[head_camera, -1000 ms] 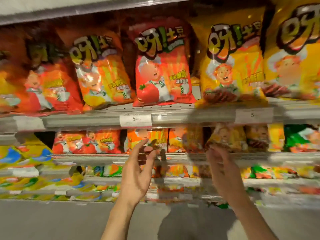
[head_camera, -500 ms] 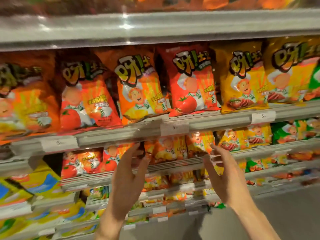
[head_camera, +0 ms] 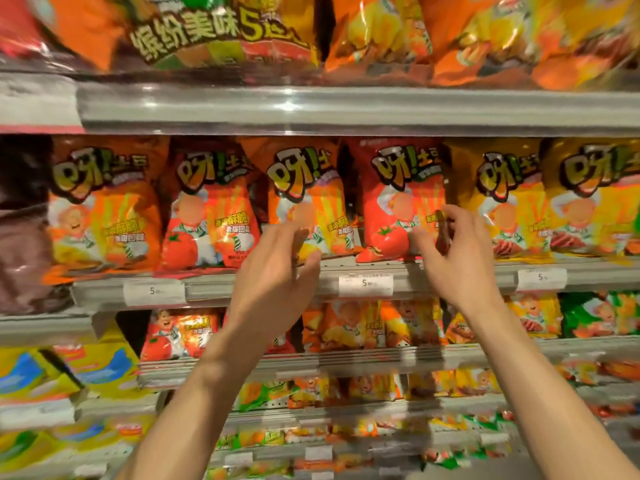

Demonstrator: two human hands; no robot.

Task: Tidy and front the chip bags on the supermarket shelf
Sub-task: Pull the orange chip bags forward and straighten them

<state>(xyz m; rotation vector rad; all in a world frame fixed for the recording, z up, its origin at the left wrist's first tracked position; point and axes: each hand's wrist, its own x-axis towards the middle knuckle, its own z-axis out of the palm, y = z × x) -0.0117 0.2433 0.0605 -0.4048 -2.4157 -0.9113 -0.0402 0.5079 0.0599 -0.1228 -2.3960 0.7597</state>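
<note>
Both hands are up at the middle shelf (head_camera: 346, 271): my left hand (head_camera: 277, 271) spread by the orange bag (head_camera: 308, 202), my right hand (head_camera: 450, 251) pinching the red bag's (head_camera: 391, 202) right edge. Bags stand facing out but lean and overlap; straightening remains.

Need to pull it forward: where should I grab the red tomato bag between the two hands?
Probably pinch the red tomato bag by its two side edges near the bottom, coming straight from the front. It stands upright, face out, flanked by neighbours; the right hand is already at its right edge.
</note>
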